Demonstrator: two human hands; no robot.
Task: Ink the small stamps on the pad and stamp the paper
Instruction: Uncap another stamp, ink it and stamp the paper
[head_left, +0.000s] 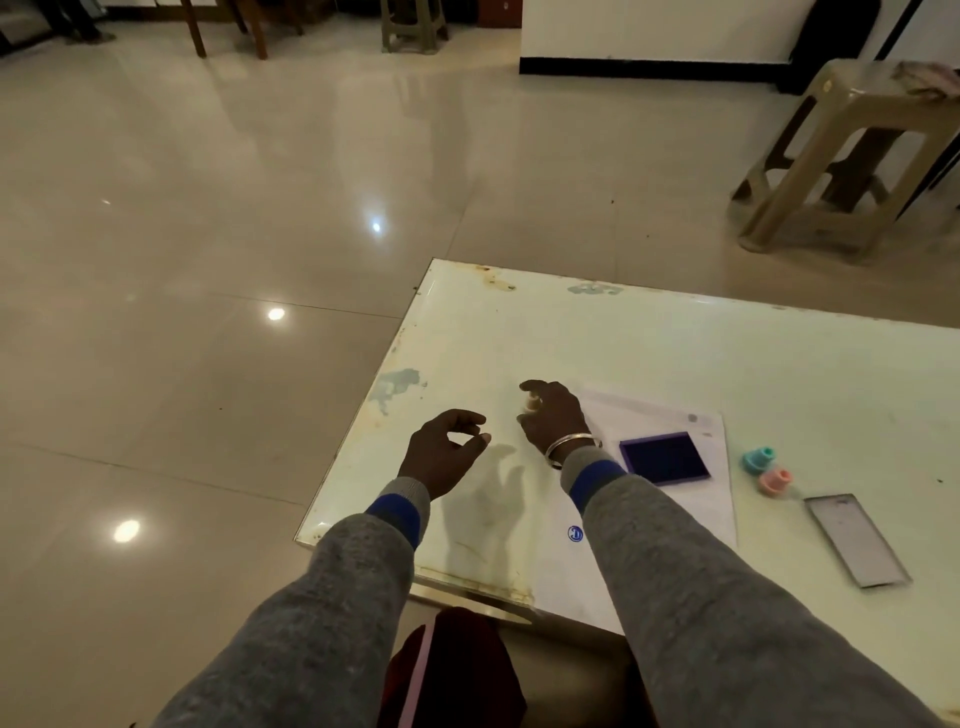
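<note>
Left hand (441, 452) hovers over the bare tabletop (779, 364) near its left edge, fingers curled, thumb and forefinger tips meeting in a loose ring. Nothing visible in that grip; it looks idle, parked clear of the work, perhaps ready to steady the sheet.

Right hand (553, 415) is raised just beyond the paper's left edge, bangle at the wrist. Fingers curl around something small and pale at the fingertips, blurred; probably one of the small stamps, but I cannot tell for certain. Grip is nearly closed around it.

Paper (675, 514) lies flat under the right forearm, near the front edge of the tabletop. One round blue stamp mark (575, 533) shows near its lower left, so some stamping appears done; much of the sheet is blank.

Ink pad (665, 457) sits open on the paper's upper right, dark blue face up, within easy reach of the right hand.

Two spare stamps stand just off the paper's right edge: teal stamp (759, 459) and pink stamp (775, 481), close together, likely queued there for their turn.

Further right, a flat grey rectangular piece (857, 540) lies on the tabletop, possibly the pad's lid.
</note>
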